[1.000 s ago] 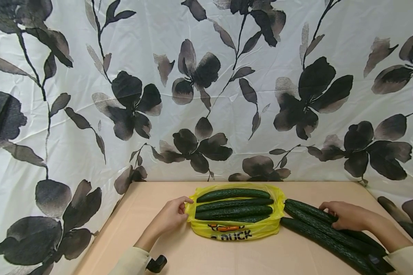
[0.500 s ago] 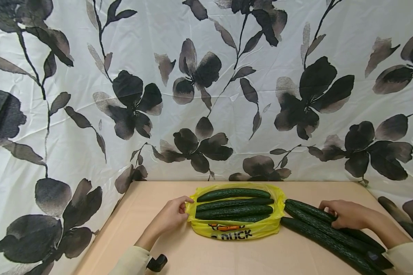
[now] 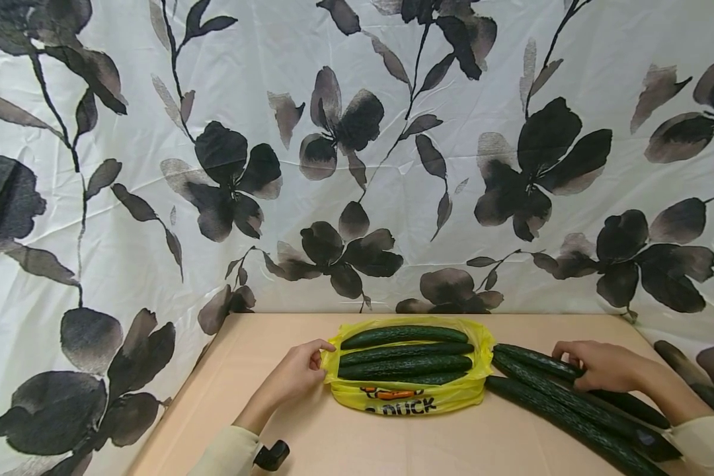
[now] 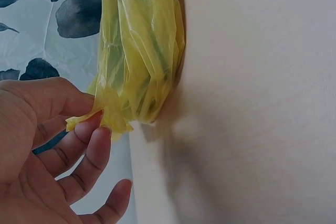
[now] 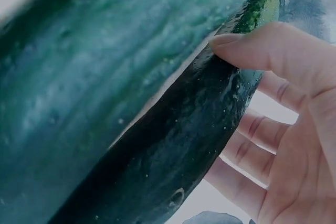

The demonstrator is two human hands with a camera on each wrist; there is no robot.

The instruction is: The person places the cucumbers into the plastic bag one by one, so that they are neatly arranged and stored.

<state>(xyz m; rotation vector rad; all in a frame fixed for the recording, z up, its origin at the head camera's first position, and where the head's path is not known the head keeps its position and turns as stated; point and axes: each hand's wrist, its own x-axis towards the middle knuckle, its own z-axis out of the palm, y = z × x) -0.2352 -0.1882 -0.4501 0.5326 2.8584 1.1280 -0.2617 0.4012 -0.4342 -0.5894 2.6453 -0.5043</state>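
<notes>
Near the middle of the table a thin yellow plastic bag (image 3: 476, 393) lies with its mouth spread. Several long dark-green cucumbers (image 3: 404, 367) sit side by side in it. My left hand (image 3: 297, 370) pinches the gathered left end of the bag; the left wrist view shows the bunched plastic (image 4: 118, 116) between thumb and fingers. To the right of the bag, my right hand (image 3: 607, 365) grips a cucumber (image 3: 532, 358) from above, thumb on its near side. Beside it lie other loose cucumbers (image 3: 562, 402), slanting toward the lower right. My palm hides the held cucumber's middle.
The tan tabletop (image 3: 357, 449) runs back to a white curtain (image 3: 428, 218) printed with dark flowers. A black device (image 3: 272, 456) is at my left wrist. In the right wrist view, a blurred cucumber (image 5: 94, 66) fills the upper left.
My right hand has shifted slightly up and away, and the cucumber it grips has moved apart from the loose ones. My left hand and the bag look unchanged.
</notes>
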